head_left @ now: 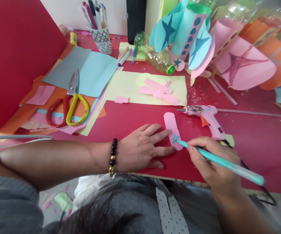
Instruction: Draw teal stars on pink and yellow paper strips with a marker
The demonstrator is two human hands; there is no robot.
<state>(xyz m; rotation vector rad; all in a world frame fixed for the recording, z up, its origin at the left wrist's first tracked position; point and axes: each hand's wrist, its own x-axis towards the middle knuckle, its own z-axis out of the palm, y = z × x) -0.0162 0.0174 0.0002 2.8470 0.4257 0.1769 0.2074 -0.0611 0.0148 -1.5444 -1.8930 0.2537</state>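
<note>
**Pen [242,171] at the green star [175,139] on the pink paper [170,121]**

In our right hand [218,165] we hold the pen; thumb and fingers are closed around it near its front end, and its tip is at the green star. Our left hand [140,148] lies palm down, with its fingers spread apart from each other. Two of these fingers touch the left side of the pink paper, one near the middle and one near the lower end. The pink paper lies on the red table [130,118] between our hands, and the star is in its lower half. Across its middle we notice an edge; whether this is a fold or a second piece, we cannot tell.

To the left of the pink paper, on our wrist, we wear a bracelet [113,152] of black and gold beads. To its right lies the glue gun [212,118], the nozzle close to the paper's upper end. Just beyond the pink paper we have a pale yellow sheet [128,81], which carries pink cut pieces [158,91]. Well to the left of it lie the scissors [74,107], their blades together upon a blue sheet [94,71]. Far beyond it, on the left, stands a cup [101,40] of markers.
</note>
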